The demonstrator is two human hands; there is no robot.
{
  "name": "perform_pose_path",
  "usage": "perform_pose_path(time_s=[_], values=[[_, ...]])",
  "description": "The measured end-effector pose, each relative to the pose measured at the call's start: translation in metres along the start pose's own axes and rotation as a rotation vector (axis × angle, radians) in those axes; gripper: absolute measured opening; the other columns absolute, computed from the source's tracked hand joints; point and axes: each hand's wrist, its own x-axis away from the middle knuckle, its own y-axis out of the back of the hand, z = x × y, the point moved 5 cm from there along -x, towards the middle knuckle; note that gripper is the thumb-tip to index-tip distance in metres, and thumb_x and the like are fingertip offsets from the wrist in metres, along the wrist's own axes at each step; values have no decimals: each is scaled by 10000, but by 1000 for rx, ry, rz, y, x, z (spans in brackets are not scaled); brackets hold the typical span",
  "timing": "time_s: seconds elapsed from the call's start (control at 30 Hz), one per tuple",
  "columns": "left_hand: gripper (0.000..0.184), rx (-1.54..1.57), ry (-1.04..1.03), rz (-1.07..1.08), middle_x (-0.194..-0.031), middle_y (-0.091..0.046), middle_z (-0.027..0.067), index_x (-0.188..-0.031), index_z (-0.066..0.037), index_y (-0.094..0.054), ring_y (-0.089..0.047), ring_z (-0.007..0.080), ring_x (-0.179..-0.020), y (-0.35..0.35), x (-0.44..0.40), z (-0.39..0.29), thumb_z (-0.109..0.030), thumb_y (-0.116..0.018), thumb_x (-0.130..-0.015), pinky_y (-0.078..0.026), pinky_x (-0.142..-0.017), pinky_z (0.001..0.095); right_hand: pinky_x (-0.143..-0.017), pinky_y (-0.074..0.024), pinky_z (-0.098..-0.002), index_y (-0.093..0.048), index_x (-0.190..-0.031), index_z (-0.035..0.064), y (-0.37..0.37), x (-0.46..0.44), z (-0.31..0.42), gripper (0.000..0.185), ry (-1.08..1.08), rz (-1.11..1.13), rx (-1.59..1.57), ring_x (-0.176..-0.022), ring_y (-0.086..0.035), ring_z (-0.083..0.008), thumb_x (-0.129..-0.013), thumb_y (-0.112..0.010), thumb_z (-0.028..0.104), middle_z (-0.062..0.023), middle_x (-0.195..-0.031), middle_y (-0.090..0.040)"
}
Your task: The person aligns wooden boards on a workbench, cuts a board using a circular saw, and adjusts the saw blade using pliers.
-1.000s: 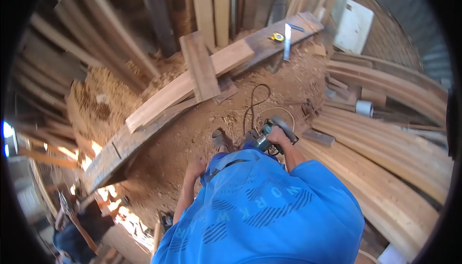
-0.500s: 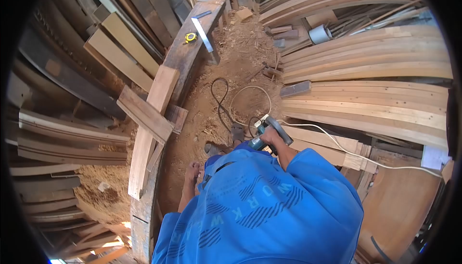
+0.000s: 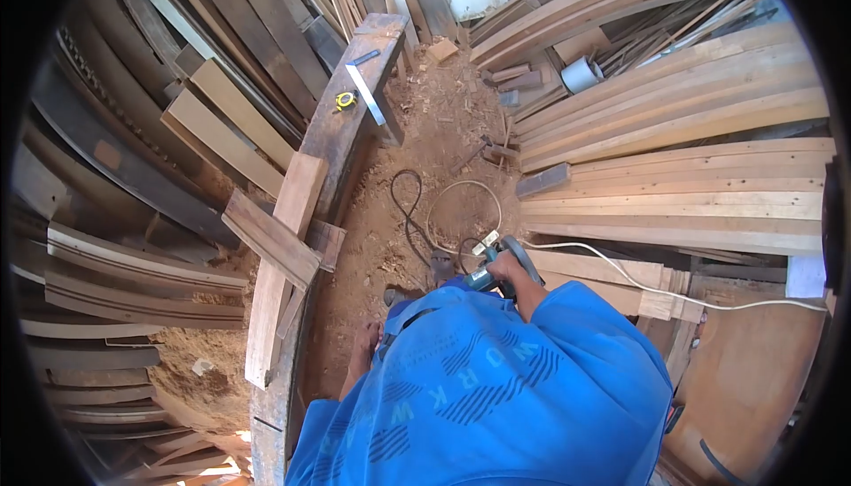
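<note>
My right hand (image 3: 506, 266) is wrapped round the handle of a teal and dark circular saw (image 3: 522, 258), held low in front of my right side. Part of the saw is behind my arm and blue shirt. My left hand (image 3: 366, 336) hangs by my left side near the bench, loosely open, with nothing visible in it; some fingers are hard to make out. A white plug connector (image 3: 485, 242) lies close to the saw. On the long wooden bench (image 3: 330, 154) to my left rest a light plank (image 3: 301, 186) and a shorter board (image 3: 270, 238) across it.
A yellow tape measure (image 3: 345, 101) and a try square (image 3: 366, 94) sit on the bench's far part. A white cable (image 3: 612, 264) runs off right; a dark cord (image 3: 406, 198) loops on the sawdust-covered floor. Curved timber stacks (image 3: 674, 194) stand right, more boards (image 3: 142, 291) left.
The view has shifted slightly, so the bench and tools appear lower. The saw stays in my right hand and has moved slightly to the right; my left hand sits a little closer to my body.
</note>
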Motion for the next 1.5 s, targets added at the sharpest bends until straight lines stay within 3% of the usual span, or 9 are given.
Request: perform_pose_path(time_s=[0.37,0.47,0.67,0.8,0.87,0.97,1.07,1.17,1.5], values=[[270,83,60,-116,-688,-650,38,-876,-41,-708,-602,160,-598,9,-21,62,-285,-613,-939,-494,-562,318,-841,-579,-415,-738,-866,-116,16,-20,33,422,118,46,80,-901,-746,-361,-744,-677,283,-285,-905,-735],[337,-227,-45,-236,-785,-722,84,-1042,-34,-723,-688,228,-741,10,-40,69,-336,-599,-955,-552,-693,365,-832,-581,-420,-742,-853,-108,13,-26,47,421,225,17,183,-878,-746,-368,-746,-674,294,-278,-880,-736],[484,-212,-47,-154,-1083,-762,148,-1283,-97,-694,-715,262,-1029,-8,-35,74,-447,-567,-975,-542,-910,382,-809,-585,-425,-751,-826,-89,9,-36,68,392,234,85,260,-866,-746,-366,-749,-671,286,-272,-884,-738],[489,-201,1,-175,-1133,-752,166,-1270,-91,-699,-704,292,-1058,-17,-37,100,-462,-547,-991,-534,-935,405,-800,-583,-429,-757,-894,-80,19,-30,88,376,207,121,289,-864,-744,-368,-753,-687,261,-269,-925,-742],[486,-164,125,-176,-1138,-751,169,-1242,-78,-709,-699,301,-1068,-15,-11,77,-461,-526,-1005,-528,-949,418,-799,-574,-438,-752,-924,-82,-8,-71,80,381,432,196,537,-883,-739,-378,-756,-685,254,-274,-961,-739],[494,-230,-130,-265,-1088,-758,168,-1159,-66,-729,-713,286,-1017,-17,0,69,-477,-498,-1014,-549,-889,425,-807,-557,-455,-742,-950,-87,7,-67,81,389,383,132,410,-922,-727,-393,-759,-688,247,-278,-1000,-735],[426,52,49,-282,-990,-762,138,-1069,-139,-748,-727,289,-889,-35,-14,108,-472,-489,-1010,-568,-750,436,-823,-541,-453,-726,-957,-97,4,-62,99,404,338,122,400,-984,-714,-381,-773,-692,260,-259,-1007,-738],[436,118,186,-447,-1289,-700,137,-1243,-208,-723,-657,338,-1209,-48,21,77,-483,-506,-985,-527,-1016,447,-799,-538,-406,-727,-951,-97,17,-32,136,405,378,208,312,-949,-706,-273,-772,-744,266,-218,-935,-733],[431,896,371,-723,-1210,-728,168,-1196,-110,-739,-672,335,-1158,-136,107,140,-414,-560,-949,-515,-999,444,-596,-505,-387,-683,-785,-65,-9,-61,214,258,494,335,537,-657,-657,-235,-797,-701,192,-157,-724,-677]])
